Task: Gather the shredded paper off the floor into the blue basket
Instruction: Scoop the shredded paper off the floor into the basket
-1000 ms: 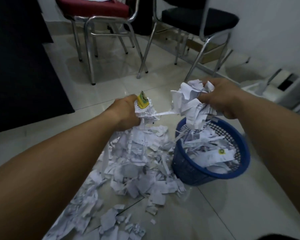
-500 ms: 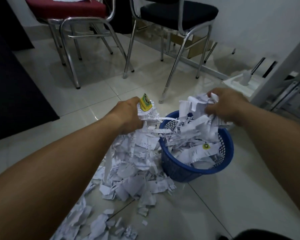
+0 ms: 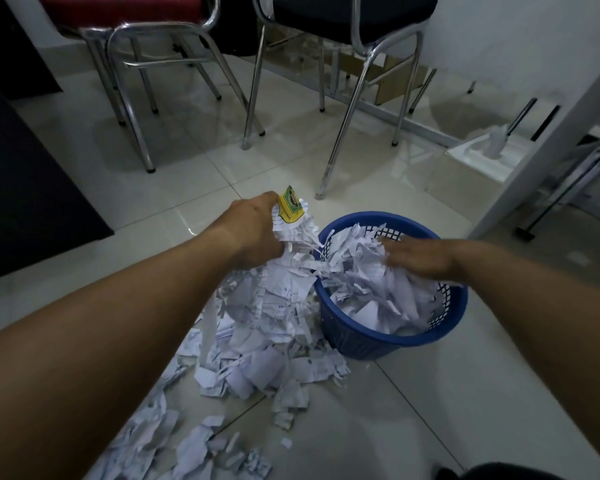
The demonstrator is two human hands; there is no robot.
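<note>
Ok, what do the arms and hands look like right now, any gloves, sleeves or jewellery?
The left hand and right hand wear no gloves, and no ring shows, though the right one is blurred. The left forearm and right forearm are uncovered to the picture's edge: no sleeve, watch or wristband in view.

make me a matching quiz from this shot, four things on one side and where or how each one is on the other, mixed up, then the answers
Things:
1. left hand
2. right hand
3. blue basket
4. paper pile

States:
A. stands on the tiled floor, part filled with shreds
B. lies flat on the paper in the basket
C. spread on the floor left of the basket
D. grips a bunch of shreds with a yellow scrap

Pairs: 1-D, 2-B, 3-A, 4-C
</note>
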